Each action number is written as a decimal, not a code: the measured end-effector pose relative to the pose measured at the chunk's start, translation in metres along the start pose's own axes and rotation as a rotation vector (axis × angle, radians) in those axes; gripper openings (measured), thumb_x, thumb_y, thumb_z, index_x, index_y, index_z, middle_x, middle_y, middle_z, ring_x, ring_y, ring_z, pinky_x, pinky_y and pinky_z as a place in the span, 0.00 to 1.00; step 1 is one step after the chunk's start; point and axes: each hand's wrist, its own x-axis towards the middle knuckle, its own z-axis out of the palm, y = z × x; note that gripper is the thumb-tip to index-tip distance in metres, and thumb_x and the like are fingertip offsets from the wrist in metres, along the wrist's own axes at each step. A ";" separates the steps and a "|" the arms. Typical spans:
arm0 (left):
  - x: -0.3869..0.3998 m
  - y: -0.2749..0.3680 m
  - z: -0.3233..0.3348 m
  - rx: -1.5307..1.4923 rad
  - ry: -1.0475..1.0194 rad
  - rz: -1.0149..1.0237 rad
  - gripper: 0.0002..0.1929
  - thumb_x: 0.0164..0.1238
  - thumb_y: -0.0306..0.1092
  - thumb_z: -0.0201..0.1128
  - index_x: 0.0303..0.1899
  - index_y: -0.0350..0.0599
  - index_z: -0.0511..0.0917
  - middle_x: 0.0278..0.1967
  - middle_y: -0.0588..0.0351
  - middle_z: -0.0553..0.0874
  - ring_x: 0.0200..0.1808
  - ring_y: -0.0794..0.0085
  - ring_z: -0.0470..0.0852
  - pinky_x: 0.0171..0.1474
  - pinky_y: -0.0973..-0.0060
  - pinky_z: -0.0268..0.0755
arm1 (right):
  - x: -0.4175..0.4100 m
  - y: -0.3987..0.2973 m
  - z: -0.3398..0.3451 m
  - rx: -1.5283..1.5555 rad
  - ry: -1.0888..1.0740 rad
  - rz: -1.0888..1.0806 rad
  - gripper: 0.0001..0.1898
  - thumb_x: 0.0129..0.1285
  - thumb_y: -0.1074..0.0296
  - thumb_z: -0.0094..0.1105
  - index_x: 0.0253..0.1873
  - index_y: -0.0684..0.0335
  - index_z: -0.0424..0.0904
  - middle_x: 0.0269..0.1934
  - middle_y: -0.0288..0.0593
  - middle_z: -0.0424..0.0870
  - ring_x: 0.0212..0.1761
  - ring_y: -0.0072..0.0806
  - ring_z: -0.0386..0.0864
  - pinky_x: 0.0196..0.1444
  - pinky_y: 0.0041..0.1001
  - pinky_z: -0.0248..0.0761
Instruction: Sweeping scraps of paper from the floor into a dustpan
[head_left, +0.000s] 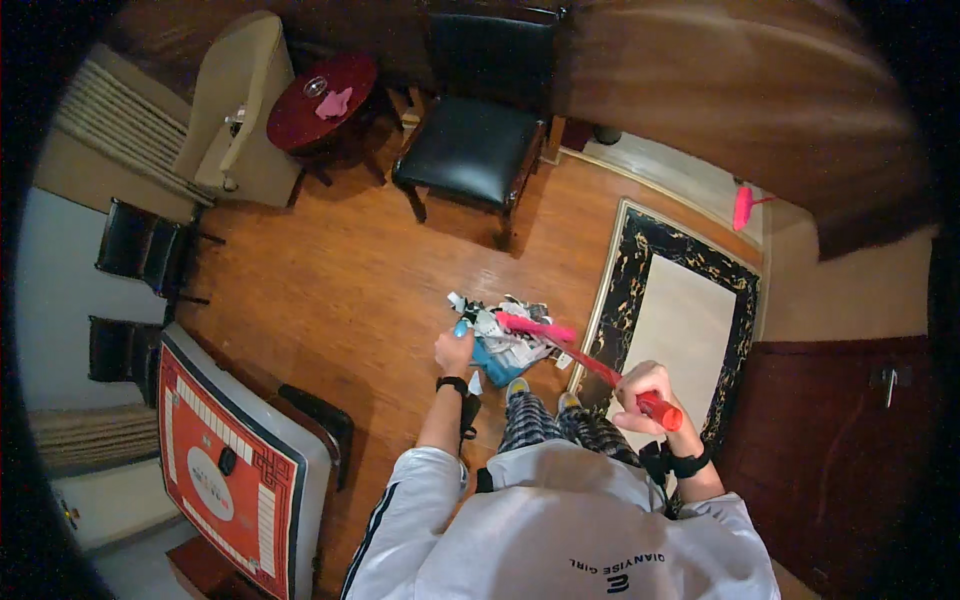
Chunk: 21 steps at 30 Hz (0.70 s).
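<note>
My right hand (646, 390) grips the red handle (592, 365) of a broom, whose orange-red end cap points up towards me. Its pink head (536, 327) lies across a heap of crumpled paper and other litter (517, 349). Beneath the heap shows part of a blue dustpan (499, 367), close in front of my shoes. My left hand (454, 351) is closed around a handle with a blue tip (461, 328), beside the litter. How much of the litter sits in the pan, and how much on the floor, I cannot tell.
A mahjong table (225, 465) with a red top stands at the left. A black chair (476, 150) and a round dark-red table (300, 124) with a pink cloth (334, 103) are ahead. Black marble-patterned edging (634, 259) frames pale flooring at the right, near a dark-red door (825, 427).
</note>
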 end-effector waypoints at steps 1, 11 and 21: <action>-0.005 -0.001 0.003 0.011 0.021 -0.003 0.17 0.41 0.49 0.60 0.28 0.46 0.80 0.27 0.45 0.80 0.33 0.53 0.79 0.35 0.60 0.71 | -0.009 -0.002 0.001 0.024 0.009 0.001 0.19 0.41 0.74 0.62 0.11 0.59 0.57 0.07 0.35 0.61 0.08 0.24 0.60 0.13 0.23 0.49; -0.127 -0.044 0.004 -0.306 -0.028 0.240 0.12 0.44 0.39 0.61 0.21 0.38 0.75 0.15 0.50 0.76 0.18 0.65 0.76 0.24 0.69 0.66 | -0.096 0.024 -0.038 0.032 0.427 -0.137 0.15 0.44 0.70 0.58 0.13 0.61 0.60 0.11 0.36 0.65 0.11 0.24 0.63 0.14 0.23 0.54; -0.263 -0.104 -0.059 -0.340 0.470 0.071 0.11 0.46 0.33 0.63 0.17 0.36 0.73 0.12 0.64 0.71 0.16 0.83 0.65 0.19 0.79 0.60 | -0.151 -0.028 -0.104 0.409 0.602 -0.425 0.14 0.48 0.70 0.49 0.14 0.59 0.56 0.07 0.31 0.55 0.07 0.19 0.53 0.11 0.20 0.49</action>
